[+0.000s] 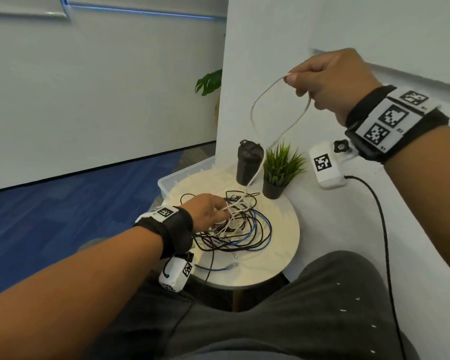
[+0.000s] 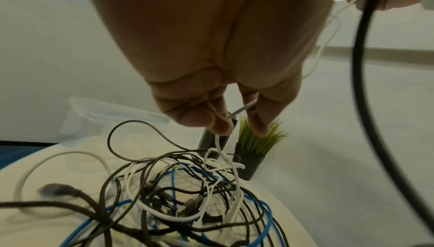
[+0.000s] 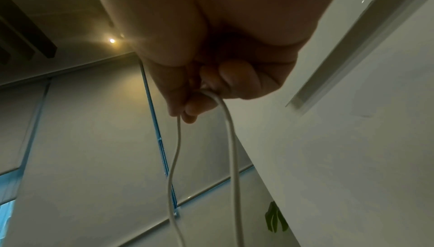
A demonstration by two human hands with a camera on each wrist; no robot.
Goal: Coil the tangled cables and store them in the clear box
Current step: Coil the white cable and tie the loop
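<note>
A tangle of black, blue and white cables (image 1: 237,227) (image 2: 187,204) lies on a small round white table (image 1: 283,245). My right hand (image 1: 322,79) (image 3: 199,100) is raised high and grips a loop of the white cable (image 1: 255,110) (image 3: 232,158), which runs down into the tangle. My left hand (image 1: 208,209) (image 2: 225,119) sits low on the pile and pinches the same white cable (image 2: 244,109) between its fingertips. The clear box (image 1: 177,178) (image 2: 94,115) stands behind the table at the left.
A black shaker bottle (image 1: 248,162) and a small potted green plant (image 1: 278,172) (image 2: 256,145) stand at the table's back. A white wall is close on the right. Blue carpet (image 1: 63,203) lies to the left. My lap is in front.
</note>
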